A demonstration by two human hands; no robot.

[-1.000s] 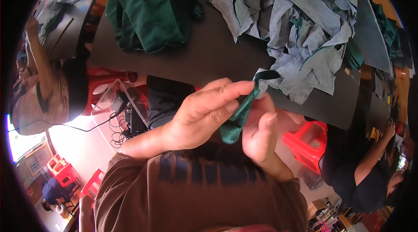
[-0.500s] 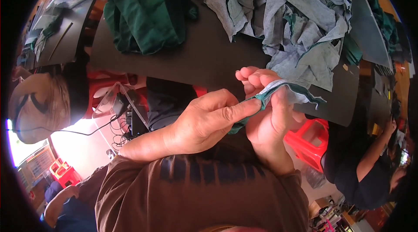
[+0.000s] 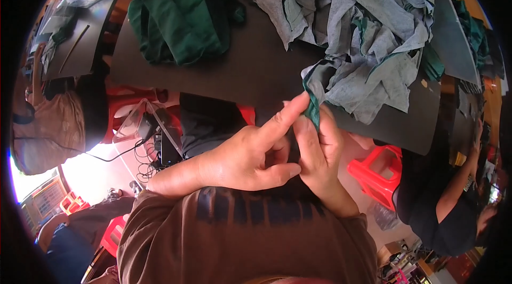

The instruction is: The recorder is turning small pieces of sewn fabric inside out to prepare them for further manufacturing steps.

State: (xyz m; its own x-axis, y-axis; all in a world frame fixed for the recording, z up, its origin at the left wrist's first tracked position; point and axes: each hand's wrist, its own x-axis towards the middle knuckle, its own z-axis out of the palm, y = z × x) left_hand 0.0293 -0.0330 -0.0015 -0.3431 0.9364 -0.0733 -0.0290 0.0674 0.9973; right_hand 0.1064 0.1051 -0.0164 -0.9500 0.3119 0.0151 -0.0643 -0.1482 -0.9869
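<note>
The right hand (image 3: 324, 153) clamps the lower end of the green-and-grey fabric piece (image 3: 312, 104) between thumb and fingers; the rest extends above this pinch, across the tabletop's (image 3: 256, 71) near edge. The left hand (image 3: 250, 156) has thumb and index finger apart, fingertip at the piece's left side.

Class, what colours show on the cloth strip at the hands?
The cloth strip is green and grey, best seen in head view.

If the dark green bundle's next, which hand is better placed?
Left hand, probably: it's nearer the dark green bundle and its thumb is free, while the right hand appears to pinch the green-and-grey strip.
</note>
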